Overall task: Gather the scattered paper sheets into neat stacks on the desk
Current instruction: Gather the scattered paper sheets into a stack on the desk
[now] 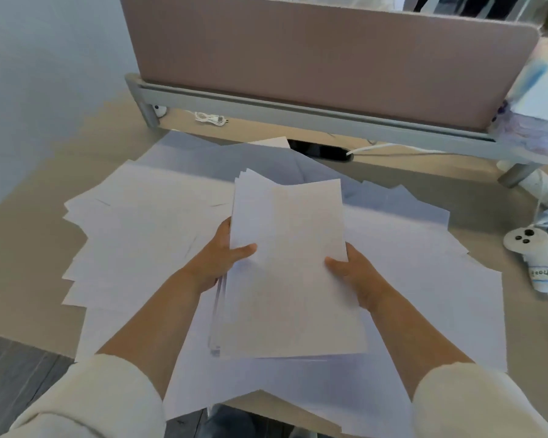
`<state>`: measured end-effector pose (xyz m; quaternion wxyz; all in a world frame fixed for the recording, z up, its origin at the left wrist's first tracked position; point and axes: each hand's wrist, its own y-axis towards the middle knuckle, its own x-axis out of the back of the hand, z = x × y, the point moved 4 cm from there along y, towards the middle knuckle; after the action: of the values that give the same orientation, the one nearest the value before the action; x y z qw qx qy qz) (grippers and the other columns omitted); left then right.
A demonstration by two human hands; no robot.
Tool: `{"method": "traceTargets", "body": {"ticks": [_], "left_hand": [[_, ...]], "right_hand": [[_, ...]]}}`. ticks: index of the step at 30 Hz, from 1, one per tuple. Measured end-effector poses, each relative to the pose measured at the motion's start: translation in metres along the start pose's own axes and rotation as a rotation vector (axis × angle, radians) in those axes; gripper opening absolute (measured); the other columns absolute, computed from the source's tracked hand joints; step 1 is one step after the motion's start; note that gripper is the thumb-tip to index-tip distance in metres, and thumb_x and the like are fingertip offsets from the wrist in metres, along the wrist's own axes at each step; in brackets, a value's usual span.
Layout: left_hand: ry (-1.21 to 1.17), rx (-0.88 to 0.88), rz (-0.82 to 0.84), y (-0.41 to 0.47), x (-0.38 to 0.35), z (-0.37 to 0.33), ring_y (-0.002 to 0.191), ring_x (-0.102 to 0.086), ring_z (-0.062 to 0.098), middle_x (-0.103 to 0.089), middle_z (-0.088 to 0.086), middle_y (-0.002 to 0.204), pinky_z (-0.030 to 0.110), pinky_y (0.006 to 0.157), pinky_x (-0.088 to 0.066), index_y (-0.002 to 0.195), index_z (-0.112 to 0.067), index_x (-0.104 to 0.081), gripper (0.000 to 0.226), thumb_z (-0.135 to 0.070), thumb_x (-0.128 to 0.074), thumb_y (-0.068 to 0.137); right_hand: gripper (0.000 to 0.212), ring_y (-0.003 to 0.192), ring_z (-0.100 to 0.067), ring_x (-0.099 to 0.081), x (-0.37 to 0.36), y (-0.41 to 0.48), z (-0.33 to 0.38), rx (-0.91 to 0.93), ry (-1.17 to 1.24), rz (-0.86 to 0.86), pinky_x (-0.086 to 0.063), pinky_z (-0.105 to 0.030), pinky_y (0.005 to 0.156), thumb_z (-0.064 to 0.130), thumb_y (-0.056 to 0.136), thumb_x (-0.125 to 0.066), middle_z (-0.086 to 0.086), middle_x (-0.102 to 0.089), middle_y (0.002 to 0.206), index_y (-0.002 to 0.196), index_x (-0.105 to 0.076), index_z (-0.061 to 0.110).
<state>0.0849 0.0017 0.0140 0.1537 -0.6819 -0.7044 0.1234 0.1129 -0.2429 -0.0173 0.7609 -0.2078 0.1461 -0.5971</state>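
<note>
I hold a stack of white paper sheets [288, 267] in both hands above the middle of the desk [19, 248]. My left hand [223, 257] grips its left edge, thumb on top. On the right edge, my right hand [350, 273] grips the stack the same way. The sheets in the stack are roughly aligned, with edges fanned slightly at the left and top. Many loose white sheets [133, 222] lie scattered and overlapping across the desk under and around the stack.
A pink divider panel [314, 55] on a grey rail closes the desk's far side. A white controller [532, 251] with a cord lies at the right. A coiled white cable [209, 117] and a dark cable slot [320, 150] are at the back.
</note>
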Motion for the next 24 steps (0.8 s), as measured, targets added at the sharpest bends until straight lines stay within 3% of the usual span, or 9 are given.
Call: {"method": "traceTargets", "body": {"ticks": [4,8,11,14,17,18,20,23,24], "left_hand": [[-0.001,0.173,-0.078,0.008,0.061,-0.001,0.090,-0.064,0.020,-0.064,-0.002,0.104,0.037,0.083,-0.051,0.127,-0.024,-0.043,0.040,-0.023,-0.060,0.091],[0.132,0.219,-0.027,0.009,0.115,0.003,0.077,-0.067,0.010,-0.066,0.000,0.100,0.022,0.066,-0.051,0.108,-0.022,-0.055,0.018,-0.017,-0.058,0.091],[0.038,0.155,-0.129,0.025,0.153,0.005,0.078,-0.070,0.007,-0.068,0.003,0.105,0.019,0.061,-0.050,0.118,-0.017,-0.054,0.026,-0.011,-0.054,0.093],[-0.100,0.145,-0.297,0.044,0.180,0.005,0.104,-0.062,0.018,-0.061,0.005,0.120,0.031,0.083,-0.050,0.133,-0.011,-0.044,0.039,-0.014,-0.052,0.094],[-0.044,0.179,-0.313,0.064,0.196,0.006,0.118,-0.050,0.020,-0.050,0.005,0.127,0.038,0.105,-0.040,0.129,-0.011,-0.049,0.034,-0.021,-0.049,0.096],[-0.028,0.189,-0.303,0.069,0.198,0.005,0.118,-0.048,0.020,-0.048,0.005,0.127,0.039,0.108,-0.037,0.125,-0.012,-0.052,0.030,-0.023,-0.047,0.097],[-0.026,0.209,-0.285,0.080,0.201,0.002,0.121,-0.046,0.021,-0.047,0.006,0.132,0.041,0.111,-0.033,0.132,-0.007,-0.047,0.040,-0.026,-0.045,0.098],[-0.047,0.238,-0.262,0.095,0.201,-0.002,0.127,-0.045,0.023,-0.046,0.008,0.138,0.041,0.111,-0.033,0.139,-0.006,-0.040,0.047,-0.029,-0.044,0.098],[-0.064,0.249,-0.255,0.100,0.200,-0.003,0.128,-0.045,0.023,-0.046,0.008,0.138,0.040,0.111,-0.033,0.139,-0.006,-0.039,0.048,-0.030,-0.044,0.098]], "right_hand": [[0.033,0.102,-0.030,-0.061,-0.040,0.026,0.009,-0.004,0.158,-0.127,-0.048,-0.045,0.092,0.010,0.095,-0.052,-0.012,-0.061,0.122,0.128,-0.051,0.011],[0.042,0.112,-0.033,-0.054,-0.080,0.050,0.011,-0.030,0.478,-0.251,-0.045,-0.052,0.094,0.001,0.096,-0.047,-0.010,-0.055,0.129,0.136,-0.044,0.012],[0.048,0.114,-0.031,-0.051,-0.116,0.064,0.015,-0.041,0.611,-0.300,-0.042,-0.049,0.098,-0.003,0.096,-0.044,-0.010,-0.051,0.136,0.141,-0.040,0.012],[0.048,0.118,-0.032,-0.052,-0.143,0.085,0.021,-0.105,0.698,-0.390,-0.044,-0.048,0.097,-0.001,0.096,-0.044,-0.009,-0.049,0.140,0.142,-0.039,0.011],[0.049,0.098,-0.026,-0.061,-0.164,0.118,0.032,-0.193,0.750,-0.455,-0.052,-0.041,0.072,0.005,0.097,-0.047,-0.012,-0.048,0.141,0.144,-0.034,0.011],[0.048,0.092,-0.025,-0.062,-0.170,0.129,0.036,-0.195,0.760,-0.465,-0.052,-0.041,0.072,0.007,0.097,-0.046,-0.013,-0.048,0.141,0.144,-0.033,0.010],[0.042,0.103,-0.028,-0.061,-0.181,0.145,0.046,-0.196,0.736,-0.522,-0.051,-0.043,0.088,0.009,0.097,-0.047,-0.013,-0.051,0.138,0.138,-0.040,0.008],[0.038,0.109,-0.026,-0.057,-0.195,0.153,0.060,-0.160,0.760,-0.598,-0.050,-0.033,0.091,0.007,0.097,-0.045,-0.010,-0.053,0.134,0.135,-0.043,0.009],[0.036,0.110,-0.028,-0.056,-0.199,0.156,0.064,-0.161,0.744,-0.601,-0.047,-0.030,0.095,0.007,0.099,-0.039,-0.016,-0.053,0.130,0.136,-0.041,0.005]]}}
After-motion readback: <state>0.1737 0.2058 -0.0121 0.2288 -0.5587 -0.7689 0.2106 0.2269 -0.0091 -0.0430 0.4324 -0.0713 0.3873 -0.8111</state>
